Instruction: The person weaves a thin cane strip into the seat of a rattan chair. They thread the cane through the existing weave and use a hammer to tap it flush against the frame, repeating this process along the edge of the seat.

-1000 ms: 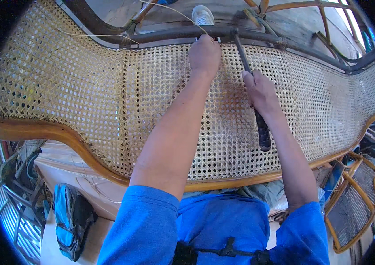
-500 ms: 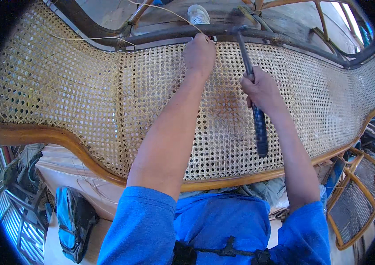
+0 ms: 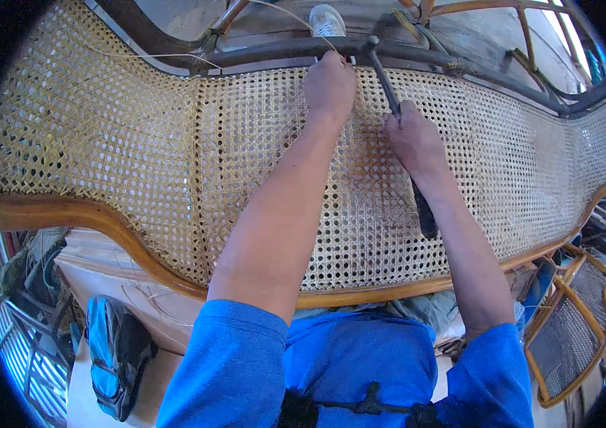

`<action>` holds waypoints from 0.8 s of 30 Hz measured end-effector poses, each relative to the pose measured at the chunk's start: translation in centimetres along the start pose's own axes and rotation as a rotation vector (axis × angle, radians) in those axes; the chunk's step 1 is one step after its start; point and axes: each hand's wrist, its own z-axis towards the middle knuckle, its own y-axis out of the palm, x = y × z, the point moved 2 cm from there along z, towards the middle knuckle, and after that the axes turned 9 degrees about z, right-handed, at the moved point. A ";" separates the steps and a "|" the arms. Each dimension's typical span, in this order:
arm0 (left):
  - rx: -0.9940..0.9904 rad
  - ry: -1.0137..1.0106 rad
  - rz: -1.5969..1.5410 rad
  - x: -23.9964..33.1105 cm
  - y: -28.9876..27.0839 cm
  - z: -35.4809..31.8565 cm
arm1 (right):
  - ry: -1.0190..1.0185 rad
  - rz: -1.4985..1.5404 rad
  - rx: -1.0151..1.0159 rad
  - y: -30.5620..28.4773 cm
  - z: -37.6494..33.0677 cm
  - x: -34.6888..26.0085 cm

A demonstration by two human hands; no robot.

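Observation:
A long panel of woven cane (image 3: 260, 135) stretches across in front of me, edged nearest me by a curved, varnished wooden rail (image 3: 381, 291). At its far edge runs a dark frame rail (image 3: 274, 53). My left hand (image 3: 329, 84) is closed at that rail, its fingertips pinched where a thin cane strand (image 3: 296, 17) meets them; anything else in the pinch is too small to make out. My right hand (image 3: 417, 139) grips a hammer (image 3: 387, 89) by its dark handle. The hammer's head is up near the rail, just right of my left hand.
Another strand (image 3: 153, 55) trails over the cane at the left. Beyond the rail are bare frame poles (image 3: 474, 7) and a white shoe (image 3: 326, 21). A blue-and-black backpack (image 3: 107, 357) lies at lower left. A smaller cane-filled frame (image 3: 571, 328) leans at lower right.
The hammer's head has swung slightly left and up, with my right hand turning around the handle. My left hand keeps its place at the rail; the whole view has shifted a little.

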 end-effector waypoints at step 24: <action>-0.053 -0.044 0.000 -0.4 0.2 0.0 | 0.109 0.054 -0.079 -0.3 -0.4 -1.1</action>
